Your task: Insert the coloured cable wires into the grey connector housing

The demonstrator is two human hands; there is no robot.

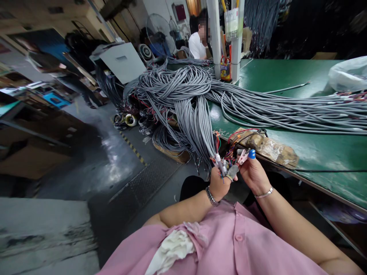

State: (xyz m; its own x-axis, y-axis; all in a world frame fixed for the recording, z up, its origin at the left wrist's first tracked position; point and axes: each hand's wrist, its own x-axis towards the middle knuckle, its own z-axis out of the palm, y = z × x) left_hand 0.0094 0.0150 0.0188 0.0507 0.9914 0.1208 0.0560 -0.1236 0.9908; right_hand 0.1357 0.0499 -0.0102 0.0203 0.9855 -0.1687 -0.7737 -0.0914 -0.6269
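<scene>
My left hand (pixel 220 184) is closed around the ends of several grey cables (pixel 220 164), where thin coloured wires fan out past white-wrapped tips. A grey cover sits on its thumb. Close beside it, my right hand (pixel 256 176) pinches a small pale pink piece (pixel 243 156) that looks like a clip; its exact kind is hard to make out. A blue cover (pixel 251 154) caps a digit of that hand. Loose red, orange and dark wires (pixel 230 152) lie between the two hands, near the table edge.
A thick heap of grey cables (pixel 177 82) hangs over the corner of the green table (pixel 323 151). A tape-wrapped block (pixel 268 147) lies along its front edge. White posts (pixel 213 38) rise from the table. One person (pixel 197 44) sits beyond; another (pixel 54 63) stands left.
</scene>
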